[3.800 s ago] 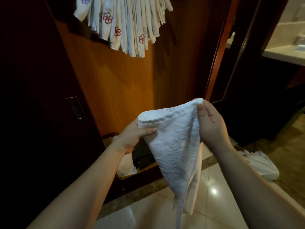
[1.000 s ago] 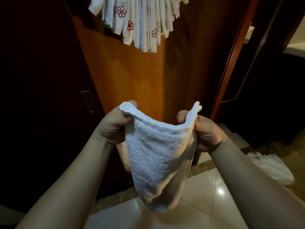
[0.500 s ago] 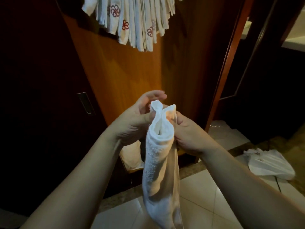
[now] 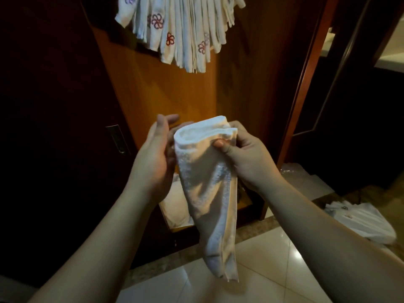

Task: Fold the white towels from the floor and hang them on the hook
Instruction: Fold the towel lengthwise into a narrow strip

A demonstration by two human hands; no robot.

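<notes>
In the head view, both hands are in front of a wooden panel [image 4: 166, 95], above a tiled floor [image 4: 258, 267]. The right hand [image 4: 247, 158] pinches the towel [image 4: 207, 189] near its top edge: the thumb presses on the near side of the cloth and the other fingers curl behind it. The towel is white and folded lengthwise into a narrow band. Its top shows several layers lying together, and the rest hangs straight down between the two forearms, with the lower end in the air over the floor.

The left hand [image 4: 153, 156] is spread, the fingers straight and a little apart, the palm turned to the towel. It stands just beside the left fold of the cloth; the palm seems to touch it, but the light is poor there and I cannot tell for sure.

Above, at the top of the picture, a bunch of white towels [image 4: 181, 33] hangs against the panel, spread like a fan. Some of them have small flower marks in red and purple. The hook itself is out of the picture.

On the left is a dark door with a metal handle [image 4: 115, 138] set in it. Behind the hanging towel, low at the foot of the panel, something pale [image 4: 175, 211] leans, partly hidden. On the right, on the floor, lies a white bundle [image 4: 363, 221], perhaps a bag or cloth, well apart from the hands. A reddish door frame [image 4: 306, 84] stands to the right of the panel.
</notes>
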